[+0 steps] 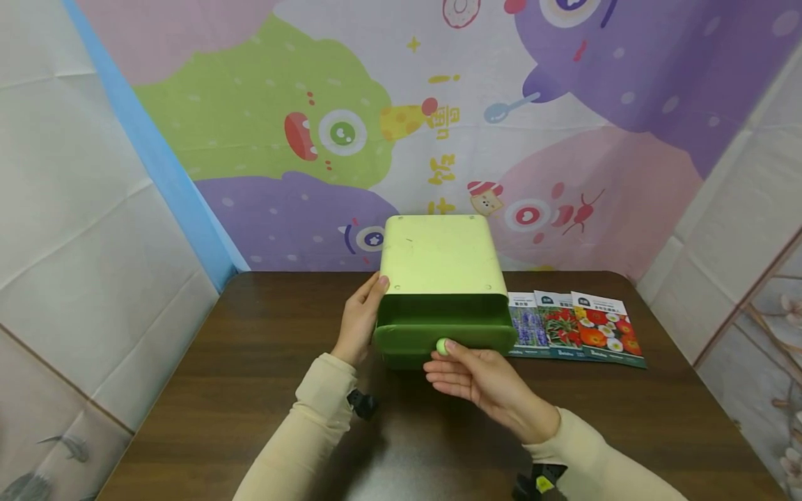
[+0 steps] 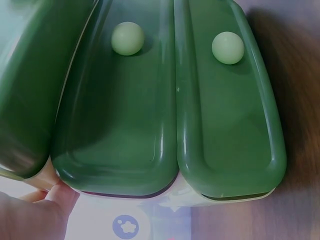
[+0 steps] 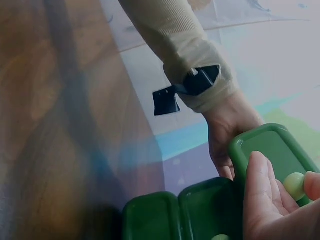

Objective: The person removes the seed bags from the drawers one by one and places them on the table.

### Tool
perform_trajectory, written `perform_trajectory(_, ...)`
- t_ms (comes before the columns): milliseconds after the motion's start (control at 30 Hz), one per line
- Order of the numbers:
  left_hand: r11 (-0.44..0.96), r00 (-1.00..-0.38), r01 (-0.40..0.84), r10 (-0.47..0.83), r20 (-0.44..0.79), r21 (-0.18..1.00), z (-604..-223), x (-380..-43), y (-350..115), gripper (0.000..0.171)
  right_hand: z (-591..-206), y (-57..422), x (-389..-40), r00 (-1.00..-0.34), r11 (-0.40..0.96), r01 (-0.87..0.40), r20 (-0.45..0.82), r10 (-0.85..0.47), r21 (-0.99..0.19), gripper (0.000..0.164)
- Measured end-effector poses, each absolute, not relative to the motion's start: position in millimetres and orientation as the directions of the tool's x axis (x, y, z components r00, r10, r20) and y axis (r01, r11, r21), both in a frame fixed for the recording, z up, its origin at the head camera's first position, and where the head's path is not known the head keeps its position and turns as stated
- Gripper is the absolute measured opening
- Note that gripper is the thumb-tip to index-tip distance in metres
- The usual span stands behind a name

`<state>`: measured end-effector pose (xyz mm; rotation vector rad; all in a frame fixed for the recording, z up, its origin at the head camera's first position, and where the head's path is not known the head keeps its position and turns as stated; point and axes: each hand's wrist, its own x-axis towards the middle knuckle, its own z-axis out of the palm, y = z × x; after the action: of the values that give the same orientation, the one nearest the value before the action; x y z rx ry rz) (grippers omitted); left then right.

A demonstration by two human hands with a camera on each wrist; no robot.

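The left grip [image 1: 360, 319], fingers relaxed, rests against the pale-green boxy cabinet [image 1: 441, 254]; the right grip [image 1: 485, 383] pinches the round light-green knob [image 1: 442, 346] of its pulled-out dark-green drawer [image 1: 404, 339].

Smooth plastic is suggested by the pale cabinet [image 1: 441, 257], its top marked by faint scuffs. Bright highlights are reflected along the glossy, plastic-looking drawer fronts [image 2: 115, 110]; the knobs [image 2: 127, 38] are smoothly rounded. The counter [image 1: 269, 362] is surfaced in wood grain, softly sheened. Printed, paper-like packets [image 1: 606, 330] are seen, backed by cloth-like hangings [image 1: 263, 90]. Ribbed cloth is shown in the sleeve [image 3: 175, 30].
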<state>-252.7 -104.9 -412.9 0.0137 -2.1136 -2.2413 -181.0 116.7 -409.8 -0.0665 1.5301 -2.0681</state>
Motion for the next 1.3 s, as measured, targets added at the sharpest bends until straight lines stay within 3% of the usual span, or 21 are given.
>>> perform_trajectory(467,-0.062,-0.998,0.042,-0.041,0.040,0.997,-413.4,-254.9,-105.9,0.064,-412.4,109.6,-203.5,-0.878,-0.259,0.378,-0.256,-0.406,-0.889,0.066)
perform_trajectory(767,-0.137,-0.998,0.027,-0.062,0.018,0.990,-409.4,-254.3,-104.0,0.062,-412.1,104.6,-214.5,-0.894,-0.308,0.377,-0.256,-0.368,-0.874,0.062)
perform_trajectory(1100,-0.221,-0.999,0.016,-0.043,0.006,0.975,-410.7,-255.3,-102.5,0.062,-412.3,102.1,-224.1,-0.901,-0.390,0.386,-0.252,-0.352,-0.836,0.037)
perform_trajectory(1300,-0.233,-0.999,0.016,-0.037,0.008,0.972,-411.9,-256.0,-102.4,0.064,-412.2,101.9,-225.2,-0.900,-0.405,0.393,-0.254,-0.355,-0.826,0.031)
